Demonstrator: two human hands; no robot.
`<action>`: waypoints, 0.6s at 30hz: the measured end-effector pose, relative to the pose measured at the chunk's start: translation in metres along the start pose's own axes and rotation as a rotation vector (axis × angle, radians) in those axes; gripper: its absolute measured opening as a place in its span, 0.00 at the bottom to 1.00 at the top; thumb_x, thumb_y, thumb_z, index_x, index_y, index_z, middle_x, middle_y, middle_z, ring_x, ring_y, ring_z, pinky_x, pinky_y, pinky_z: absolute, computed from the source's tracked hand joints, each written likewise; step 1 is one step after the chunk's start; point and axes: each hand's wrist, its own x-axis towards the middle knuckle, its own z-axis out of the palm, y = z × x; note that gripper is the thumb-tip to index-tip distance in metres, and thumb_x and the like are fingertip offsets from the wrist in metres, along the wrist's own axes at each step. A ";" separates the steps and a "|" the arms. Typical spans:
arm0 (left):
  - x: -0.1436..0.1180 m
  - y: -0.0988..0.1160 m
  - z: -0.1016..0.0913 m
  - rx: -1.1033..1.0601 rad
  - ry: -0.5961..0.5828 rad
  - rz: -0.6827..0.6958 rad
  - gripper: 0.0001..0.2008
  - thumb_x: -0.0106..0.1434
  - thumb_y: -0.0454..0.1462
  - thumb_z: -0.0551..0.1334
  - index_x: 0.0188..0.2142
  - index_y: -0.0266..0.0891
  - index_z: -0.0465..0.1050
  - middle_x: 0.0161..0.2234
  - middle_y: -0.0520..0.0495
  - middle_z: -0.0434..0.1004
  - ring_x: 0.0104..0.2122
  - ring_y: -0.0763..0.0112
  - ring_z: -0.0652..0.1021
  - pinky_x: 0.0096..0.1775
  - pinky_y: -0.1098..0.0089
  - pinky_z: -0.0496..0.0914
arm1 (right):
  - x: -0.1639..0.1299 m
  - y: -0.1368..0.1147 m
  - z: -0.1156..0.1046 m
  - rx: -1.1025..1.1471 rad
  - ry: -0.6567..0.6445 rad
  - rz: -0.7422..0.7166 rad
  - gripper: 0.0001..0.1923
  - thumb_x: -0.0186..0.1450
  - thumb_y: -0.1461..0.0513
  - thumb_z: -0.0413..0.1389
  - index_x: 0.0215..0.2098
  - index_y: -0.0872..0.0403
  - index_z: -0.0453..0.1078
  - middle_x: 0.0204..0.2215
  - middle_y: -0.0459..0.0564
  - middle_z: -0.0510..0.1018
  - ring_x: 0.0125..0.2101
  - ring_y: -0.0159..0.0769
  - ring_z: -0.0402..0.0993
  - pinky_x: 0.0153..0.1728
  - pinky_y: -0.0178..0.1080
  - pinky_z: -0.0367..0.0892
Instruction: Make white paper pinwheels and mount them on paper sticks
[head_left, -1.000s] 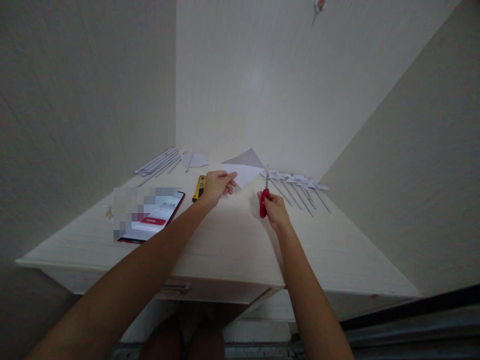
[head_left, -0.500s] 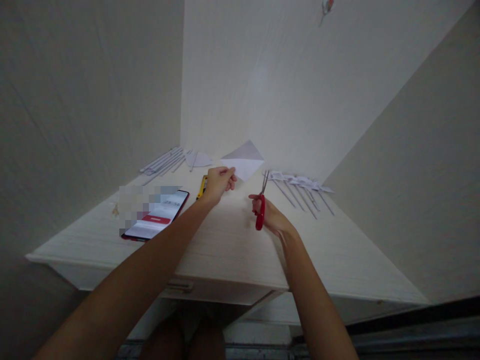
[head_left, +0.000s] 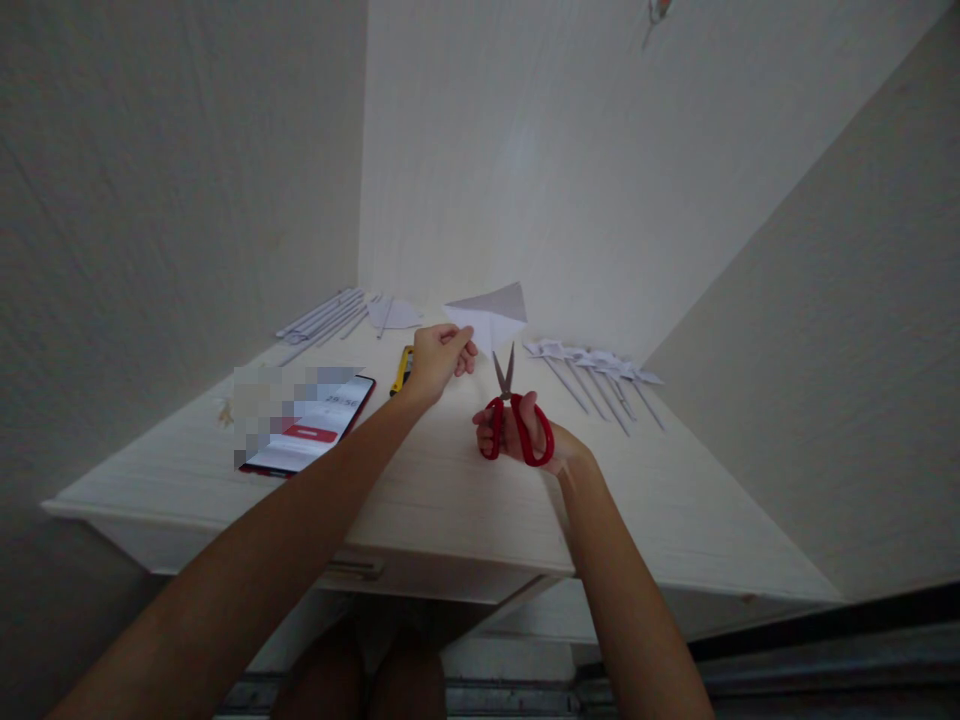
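Observation:
Between thumb and fingers, my left hand (head_left: pixel 444 358) pinches the near left edge of a folded sheet of white paper (head_left: pixel 495 312), held up over the table. My right hand (head_left: pixel 517 428) holds red-handled scissors (head_left: pixel 507 385), its fingers in the loops. The blades are apart and point up toward the paper's lower corner; whether they touch it I cannot tell. Just left of my left hand lies a yellow and black tool (head_left: pixel 403 370), partly hidden by the hand.
A phone (head_left: pixel 315 425) with a lit screen lies at left on the white table (head_left: pixel 450 500). Thin paper sticks (head_left: pixel 326 318) and a paper piece (head_left: pixel 396 313) are at the back left. Several sticks with folded paper tops (head_left: pixel 600 375) lie at right, near the walls.
My right hand has turned the scissors, and their blades have opened and moved left toward the paper. The paper has tilted in my left hand, which stays almost in place.

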 end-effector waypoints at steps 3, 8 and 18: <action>0.000 0.001 0.000 -0.017 0.028 -0.003 0.14 0.57 0.30 0.56 0.15 0.33 0.62 0.10 0.53 0.65 0.09 0.83 0.64 0.11 0.78 0.53 | -0.001 -0.002 0.003 -0.016 -0.018 0.014 0.39 0.45 0.35 0.51 0.35 0.62 0.66 0.24 0.48 0.65 0.25 0.30 0.64 0.28 0.37 0.61; 0.001 0.001 0.002 -0.039 0.089 0.029 0.14 0.56 0.30 0.56 0.15 0.33 0.63 0.11 0.53 0.66 0.09 0.82 0.65 0.12 0.78 0.54 | -0.003 -0.002 0.005 -0.035 -0.041 0.012 0.37 0.48 0.36 0.50 0.35 0.61 0.64 0.24 0.48 0.64 0.25 0.31 0.63 0.27 0.38 0.60; -0.009 0.004 0.010 0.050 -0.029 -0.015 0.15 0.58 0.28 0.55 0.16 0.34 0.62 0.11 0.53 0.66 0.08 0.81 0.66 0.11 0.78 0.56 | -0.001 -0.003 0.003 -0.095 0.043 -0.001 0.39 0.50 0.34 0.43 0.35 0.61 0.65 0.25 0.50 0.64 0.27 0.32 0.63 0.28 0.38 0.61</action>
